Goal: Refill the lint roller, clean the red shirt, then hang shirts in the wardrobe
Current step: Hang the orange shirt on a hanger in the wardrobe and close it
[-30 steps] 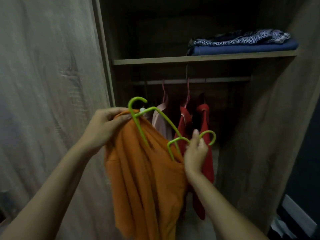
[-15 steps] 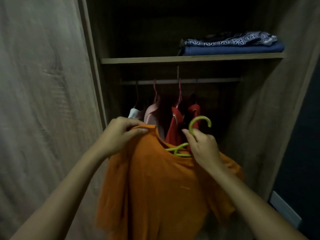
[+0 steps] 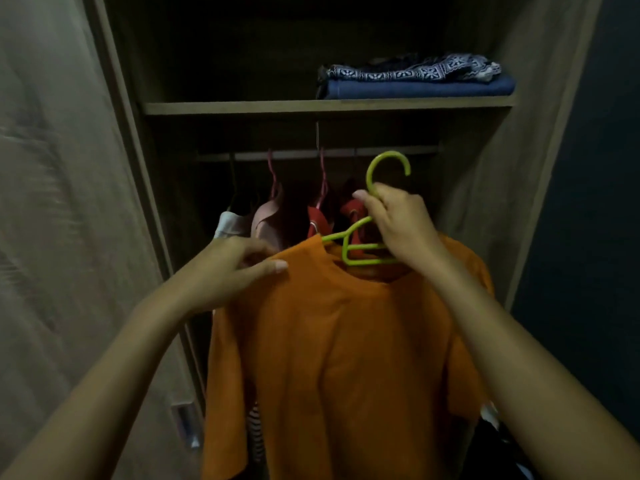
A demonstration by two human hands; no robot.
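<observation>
An orange shirt (image 3: pixel 339 358) hangs on a green hanger (image 3: pixel 372 174) in front of the open wardrobe. My right hand (image 3: pixel 398 223) grips the hanger's neck just below its hook, which rises to about the level of the wardrobe rail (image 3: pixel 415 152). My left hand (image 3: pixel 235 268) pinches the shirt's left shoulder near the collar. Behind the orange shirt, red shirts (image 3: pixel 320 220) hang from the rail on pink hangers.
A white garment (image 3: pixel 227 223) and a pink one (image 3: pixel 266 216) hang at the rail's left. Folded blue and patterned cloth (image 3: pixel 415 77) lies on the shelf (image 3: pixel 242 107) above. The wardrobe door (image 3: pixel 69 202) stands on my left, the side panel (image 3: pixel 519 168) on my right.
The shirt now sits spread on the hanger. My right hand has lifted the hanger's hook higher, up toward the rail; my left hand stays on the shoulder.
</observation>
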